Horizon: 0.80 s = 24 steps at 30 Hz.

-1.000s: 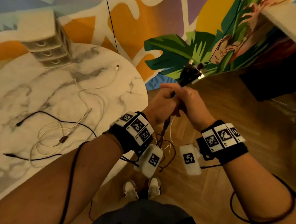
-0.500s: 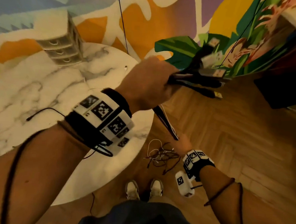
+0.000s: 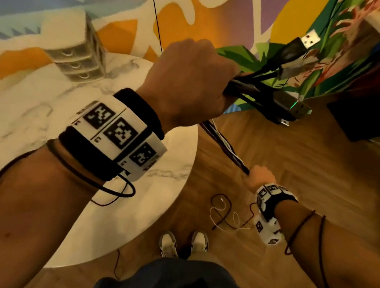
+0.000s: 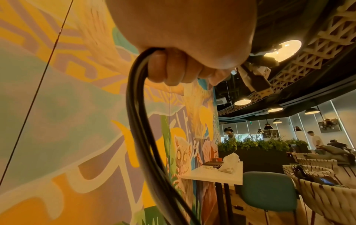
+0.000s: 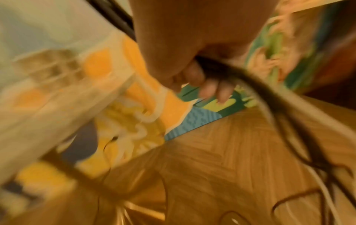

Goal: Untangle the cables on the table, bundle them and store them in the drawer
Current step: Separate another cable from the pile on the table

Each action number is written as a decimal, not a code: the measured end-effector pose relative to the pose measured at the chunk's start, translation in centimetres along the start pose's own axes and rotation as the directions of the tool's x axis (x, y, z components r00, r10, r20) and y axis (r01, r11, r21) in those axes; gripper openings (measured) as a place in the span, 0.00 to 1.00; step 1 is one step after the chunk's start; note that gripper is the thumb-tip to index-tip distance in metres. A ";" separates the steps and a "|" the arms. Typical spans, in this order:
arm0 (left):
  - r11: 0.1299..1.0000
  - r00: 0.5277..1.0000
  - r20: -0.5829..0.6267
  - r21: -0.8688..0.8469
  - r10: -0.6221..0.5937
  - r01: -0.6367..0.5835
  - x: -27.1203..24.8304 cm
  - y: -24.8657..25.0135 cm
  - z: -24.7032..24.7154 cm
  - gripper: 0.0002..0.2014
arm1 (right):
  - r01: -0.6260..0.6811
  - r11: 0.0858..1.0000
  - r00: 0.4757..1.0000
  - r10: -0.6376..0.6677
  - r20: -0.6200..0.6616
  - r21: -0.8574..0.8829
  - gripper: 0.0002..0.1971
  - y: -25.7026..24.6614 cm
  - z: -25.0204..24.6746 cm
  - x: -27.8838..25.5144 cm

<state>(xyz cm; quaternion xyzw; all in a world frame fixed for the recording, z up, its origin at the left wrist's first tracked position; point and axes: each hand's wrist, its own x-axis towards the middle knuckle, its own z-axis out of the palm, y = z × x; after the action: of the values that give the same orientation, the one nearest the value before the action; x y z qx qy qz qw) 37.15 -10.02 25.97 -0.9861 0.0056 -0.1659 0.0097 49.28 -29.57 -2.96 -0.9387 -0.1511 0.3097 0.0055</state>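
Note:
A bundle of black and white cables (image 3: 224, 143) stretches taut between my two hands above the wooden floor. My left hand (image 3: 195, 81) is raised high and grips the bundle near its plug ends (image 3: 292, 58), which fan out past my fist. In the left wrist view the black cables (image 4: 138, 121) drop from my curled fingers (image 4: 169, 68). My right hand (image 3: 260, 177) grips the same bundle low down, and the loose tails (image 3: 224, 215) dangle in loops below it. The right wrist view is blurred but shows fingers (image 5: 210, 89) wrapped round the dark strands (image 5: 250, 85). A small drawer unit (image 3: 78, 54) stands at the far side of the table.
The round marble table (image 3: 30, 116) lies to my left. My shoes (image 3: 183, 243) stand on the parquet floor beside its edge. A painted mural wall runs behind, and a dark piece of furniture (image 3: 364, 114) sits at the right.
My hands, together a second ago, have drawn apart: the left rose with the plug ends, the right slid down the bundle toward the floor, pulling the cables straight.

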 end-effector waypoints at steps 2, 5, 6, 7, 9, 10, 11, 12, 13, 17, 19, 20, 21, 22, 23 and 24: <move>1.000 0.998 -0.068 -0.026 -0.007 0.006 -0.1 -0.2 0.3 0.18 | -0.094 0.959 0.994 0.076 0.079 0.266 0.15 0.9 0.8 0.4; 0.997 0.996 -0.085 -0.073 -0.006 0.000 -0.1 -0.4 1.0 0.23 | -0.099 0.951 0.990 0.063 0.129 0.292 0.17 1.3 2.6 0.4; 0.997 0.998 -0.068 -0.078 0.004 -0.010 -0.1 -0.3 1.2 0.24 | -0.078 0.968 0.991 0.049 0.125 0.238 0.17 1.2 2.9 0.2; 0.996 0.998 -0.064 -0.087 0.014 -0.019 -0.2 -0.1 1.4 0.25 | -0.055 0.979 0.993 0.034 0.111 0.194 0.17 1.0 2.9 0.2; 0.989 0.996 -0.081 -0.141 0.026 -0.037 -0.3 0.2 2.0 0.25 | -0.030 0.986 0.995 0.014 0.095 0.166 0.15 0.8 2.7 0.6; 0.983 0.995 -0.095 -0.181 0.026 -0.043 -0.4 0.4 2.4 0.25 | -0.017 0.986 0.995 0.001 0.097 0.166 0.15 0.8 2.6 0.7; 0.972 0.992 -0.127 -0.232 0.015 -0.045 -0.4 0.6 2.9 0.23 | 0.005 0.986 0.994 -0.023 0.105 0.165 0.15 0.7 2.5 0.9; 0.951 0.987 -0.163 -0.305 -0.012 -0.039 -0.5 1.0 3.4 0.20 | 0.034 0.988 0.992 -0.052 0.116 0.153 0.16 0.6 2.3 0.8; 0.913 0.980 -0.188 -0.407 -0.062 -0.020 -0.5 1.4 4.1 0.18 | 0.091 0.991 0.987 -0.103 0.124 0.094 0.18 0.7 2.4 1.1; 0.469 0.898 0.150 -0.810 -0.414 0.352 -0.3 3.2 7.9 0.18 | 0.360 0.930 0.932 -0.362 0.010 0.075 0.23 -0.9 -0.2 0.4; 0.362 0.833 0.315 -0.789 -0.456 0.497 -0.4 3.3 10.0 0.22 | 0.452 0.718 0.875 -0.473 -0.106 0.528 0.25 -2.4 -3.1 -2.0; 0.336 0.812 0.373 -0.772 -0.449 0.540 -0.6 3.2 11.0 0.21 | 0.493 0.505 0.810 -0.564 -0.161 0.708 0.26 -3.5 -5.1 -3.9; 0.328 0.801 0.411 -0.756 -0.435 0.566 -1.0 3.1 11.8 0.18 | 0.462 0.306 0.761 -0.619 -0.194 0.833 0.25 -4.4 -6.7 -5.7; 0.344 0.808 0.422 -0.749 -0.411 0.566 -1.5 3.1 12.4 0.14 | 0.399 0.133 0.720 -0.658 -0.220 0.907 0.22 -5.3 -8.0 -7.1; 0.371 0.827 0.415 -0.751 -0.380 0.547 -2.1 3.2 13.2 0.10 | 0.345 0.045 0.720 -0.654 -0.234 0.937 0.20 -6.2 -8.8 -8.0; 0.399 0.847 0.400 -0.754 -0.350 0.521 -2.7 3.5 13.8 0.07 | 0.324 0.020 0.739 -0.629 -0.240 0.946 0.19 -7.1 -9.4 -8.7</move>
<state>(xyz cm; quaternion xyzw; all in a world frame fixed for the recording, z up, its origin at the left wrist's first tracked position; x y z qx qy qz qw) 39.05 -13.21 12.00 -0.8411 -0.1745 -0.0501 -0.5096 46.11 -24.54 10.40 -0.5671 -0.2355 0.4254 0.6648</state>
